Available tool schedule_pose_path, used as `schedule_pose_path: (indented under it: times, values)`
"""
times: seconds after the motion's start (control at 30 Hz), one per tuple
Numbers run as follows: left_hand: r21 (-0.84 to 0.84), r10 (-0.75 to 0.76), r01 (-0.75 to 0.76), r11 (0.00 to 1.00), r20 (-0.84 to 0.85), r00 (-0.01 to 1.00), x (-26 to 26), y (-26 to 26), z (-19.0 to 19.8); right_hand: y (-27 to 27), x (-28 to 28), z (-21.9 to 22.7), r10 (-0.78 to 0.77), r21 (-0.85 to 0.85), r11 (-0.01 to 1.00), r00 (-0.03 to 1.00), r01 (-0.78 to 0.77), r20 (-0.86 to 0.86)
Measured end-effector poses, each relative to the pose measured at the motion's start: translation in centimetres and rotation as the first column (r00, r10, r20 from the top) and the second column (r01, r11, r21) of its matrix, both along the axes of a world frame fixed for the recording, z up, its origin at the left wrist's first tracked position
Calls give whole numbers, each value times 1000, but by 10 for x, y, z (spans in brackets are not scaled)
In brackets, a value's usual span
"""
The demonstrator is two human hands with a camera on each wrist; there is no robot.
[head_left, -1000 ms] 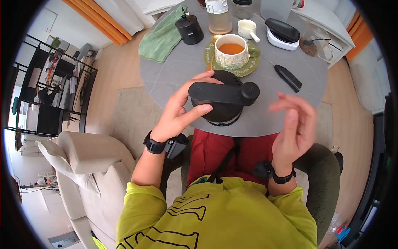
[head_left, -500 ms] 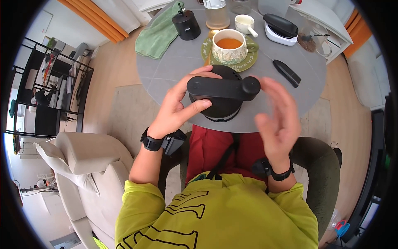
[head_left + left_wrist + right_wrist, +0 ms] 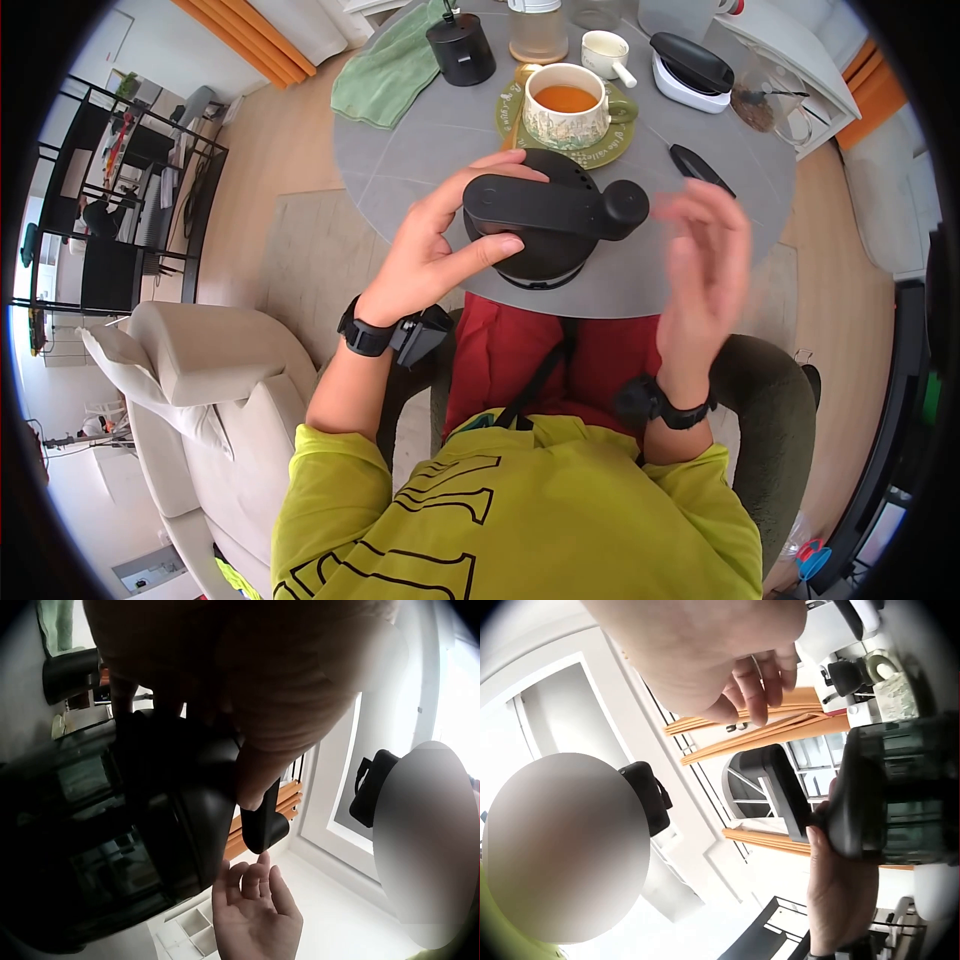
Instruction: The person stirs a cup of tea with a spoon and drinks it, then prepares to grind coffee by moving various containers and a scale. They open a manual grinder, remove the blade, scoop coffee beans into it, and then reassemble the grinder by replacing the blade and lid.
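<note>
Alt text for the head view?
Left hand grips a black container with a crank on a gray table; right hand, blurred, is raised beside the crank's knob. Beyond: a cup of amber liquid on a green plate.

your shirt [image 3: 600, 500] is lime yellow with black outlined lettering, and your legwear [image 3: 490, 350] is deep red. the cranked container [image 3: 535, 205] before you is black on top, its side a dark, greenish tint. your table [image 3: 385, 175] is grey with thin pale lines. the saucer [image 3: 604, 154] is olive green with pale lettering; the cup [image 3: 562, 128] is cream with a green and brown pattern, holding orange-brown liquid [image 3: 566, 98]. you have a soft green cloth [image 3: 385, 82], orange curtains [image 3: 245, 38] and a beige sofa [image 3: 215, 350].
</note>
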State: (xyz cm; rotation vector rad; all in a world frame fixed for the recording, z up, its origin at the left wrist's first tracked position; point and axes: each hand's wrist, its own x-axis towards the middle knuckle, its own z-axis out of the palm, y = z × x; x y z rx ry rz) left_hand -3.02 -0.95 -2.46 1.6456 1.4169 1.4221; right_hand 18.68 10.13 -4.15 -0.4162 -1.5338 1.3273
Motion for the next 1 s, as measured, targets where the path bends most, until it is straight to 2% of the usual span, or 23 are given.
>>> schedule_pose_path:
  times: [0.03,0.1,0.13,0.2,0.3,0.37,0.43,0.53,0.73,0.83,0.97,1.0]
  values:
    - [-3,-24,24,1000,-29,999,-2,1,1,-1,-3,-1,-7,-61,998,1000,9,25]
    - [-20,-66,66,998,-22,998,-4,1,7,2,-14,-16,206,52,976,974,-212,93]
    - [-39,-100,100,994,-16,995,-5,0,10,1,-16,-21,204,55,976,974,-210,93]
    - [-62,-111,108,992,-55,992,-10,-1,13,-3,-21,-29,247,80,955,912,-287,329]
    - [-71,-126,117,991,-144,981,-13,4,11,-7,-31,-42,229,52,962,894,-268,385]
    - [-56,-130,121,991,-196,972,-13,8,7,-10,-37,-46,221,24,969,905,-246,364]
    - [-7,-87,86,996,-88,992,-8,8,4,-11,-40,-47,214,-9,974,913,-225,347]
    - [-31,-19,18,999,-45,999,-1,2,4,-11,-40,-46,147,66,980,905,-189,399]
    - [77,113,-109,991,-49,992,12,-1,-5,-8,-41,-49,134,113,976,926,-185,354]
    - [68,48,-49,996,21,999,5,0,-6,-6,-41,-48,147,111,973,910,-204,388]
    - [65,84,-87,994,47,995,12,0,-7,-6,-41,-48,142,103,975,907,-197,396]
    - [89,128,-127,988,-2,992,15,-1,-6,-6,-40,-48,122,118,976,904,-185,409]
